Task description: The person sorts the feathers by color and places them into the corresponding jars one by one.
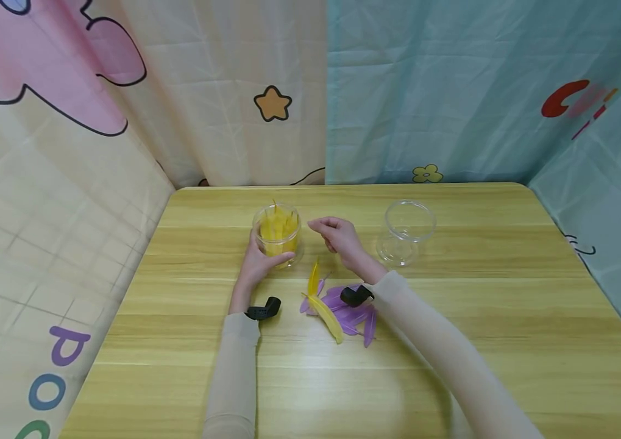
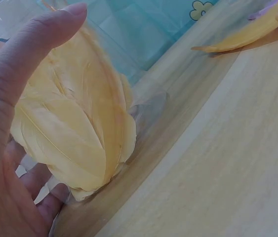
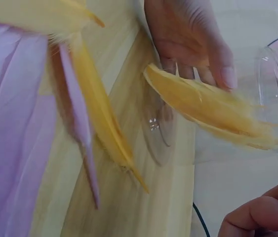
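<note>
In the head view, my left hand (image 1: 258, 259) grips a clear cup (image 1: 291, 261) on the table, thumb in front and fingers round its far side. Yellow feathers (image 1: 277, 227) stand packed in the cup; the left wrist view shows them (image 2: 79, 118) through the clear wall. My right hand (image 1: 340, 239) hovers just right of this cup, its fingers loosely bent and nothing visible between them. Below the hands lies a pile of purple feathers (image 1: 348, 317), with two yellow feathers (image 1: 328, 317) on and beside it. Part of the right hand (image 3: 262, 212) is cut off in the right wrist view.
A second clear cup (image 1: 409, 231), with no feathers in it, stands on the wooden table (image 1: 507, 329) to the right of my right hand. Curtains (image 1: 222, 91) hang behind the table and along both sides.
</note>
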`<state>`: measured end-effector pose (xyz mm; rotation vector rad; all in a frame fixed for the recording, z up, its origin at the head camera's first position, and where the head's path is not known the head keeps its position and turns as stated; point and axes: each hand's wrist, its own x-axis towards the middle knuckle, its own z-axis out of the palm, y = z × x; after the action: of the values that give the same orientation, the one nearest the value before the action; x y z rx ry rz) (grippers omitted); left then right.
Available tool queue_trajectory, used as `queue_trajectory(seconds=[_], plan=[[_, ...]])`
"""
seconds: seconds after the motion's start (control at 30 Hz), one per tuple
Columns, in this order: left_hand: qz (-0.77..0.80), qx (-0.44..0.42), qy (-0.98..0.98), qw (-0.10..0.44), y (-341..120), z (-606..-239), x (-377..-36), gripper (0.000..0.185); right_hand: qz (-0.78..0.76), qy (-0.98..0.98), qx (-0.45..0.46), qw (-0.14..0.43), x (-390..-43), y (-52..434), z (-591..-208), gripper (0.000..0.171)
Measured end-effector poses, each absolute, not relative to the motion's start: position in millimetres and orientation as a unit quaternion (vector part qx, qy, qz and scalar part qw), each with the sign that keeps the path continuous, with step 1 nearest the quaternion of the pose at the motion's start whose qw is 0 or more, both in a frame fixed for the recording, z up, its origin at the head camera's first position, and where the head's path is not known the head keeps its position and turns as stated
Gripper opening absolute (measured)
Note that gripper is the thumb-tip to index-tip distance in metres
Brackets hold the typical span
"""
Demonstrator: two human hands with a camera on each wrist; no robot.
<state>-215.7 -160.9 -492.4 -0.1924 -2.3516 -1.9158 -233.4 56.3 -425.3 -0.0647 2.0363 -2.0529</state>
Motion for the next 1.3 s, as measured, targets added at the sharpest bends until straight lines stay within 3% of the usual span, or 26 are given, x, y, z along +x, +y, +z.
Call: queue_trajectory(seconds=[0.2, 0.5, 0.87, 1.3], plan=[[-0.632, -0.068, -0.770, 0.048, -160.4, -492.8, -216.0, 0.108, -0.579, 0.785, -0.078, 0.205, -228.1, 65.5, -435.8, 0.037], [-0.629, -0.050, -0.774, 0.048, -159.6, -490.1, -215.0, 0.109, -0.421, 0.822, -0.226, 0.311, -216.8, 62.5, -442.9, 0.019], [-0.625, -0.044, -0.778, 0.050, -159.5, -490.6, -214.2, 0.111, -0.355, 0.842, -0.271, 0.304, -208.5, 55.1, -445.1, 0.015], [-0.624, -0.052, -0.778, 0.051, -159.6, -489.3, -215.4, 0.110, -0.310, 0.861, -0.273, 0.298, -205.0, 48.5, -448.4, 0.024]])
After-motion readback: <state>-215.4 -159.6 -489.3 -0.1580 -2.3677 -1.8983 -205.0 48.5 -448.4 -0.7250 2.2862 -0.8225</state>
